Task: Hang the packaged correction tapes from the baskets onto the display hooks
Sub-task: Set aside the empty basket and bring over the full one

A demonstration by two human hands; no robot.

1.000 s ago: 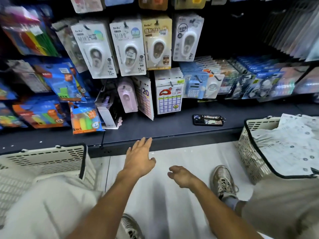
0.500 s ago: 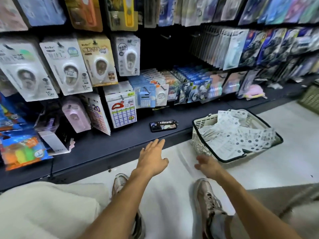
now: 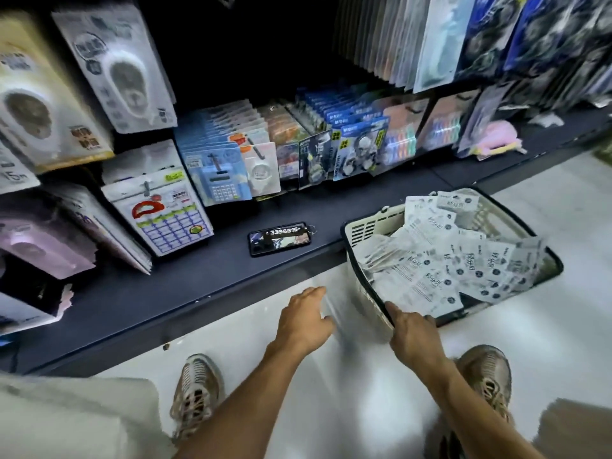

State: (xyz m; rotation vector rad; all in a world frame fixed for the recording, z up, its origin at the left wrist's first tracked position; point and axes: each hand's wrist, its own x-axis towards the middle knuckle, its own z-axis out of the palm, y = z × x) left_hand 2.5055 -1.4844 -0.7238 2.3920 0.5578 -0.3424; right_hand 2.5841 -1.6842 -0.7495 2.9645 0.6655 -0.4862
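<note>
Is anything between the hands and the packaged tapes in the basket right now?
Nothing visible blocks them. The right hand is at the near rim of the basket, right beside the packaged correction tapes, which lie uncovered on top. The left hand hangs over bare floor left of the basket, touching nothing.

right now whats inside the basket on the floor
The basket holds a loose heap of white packaged correction tapes, printed backs up. They cover the bottom, so anything beneath is hidden. The right hand touches its near rim.
</note>
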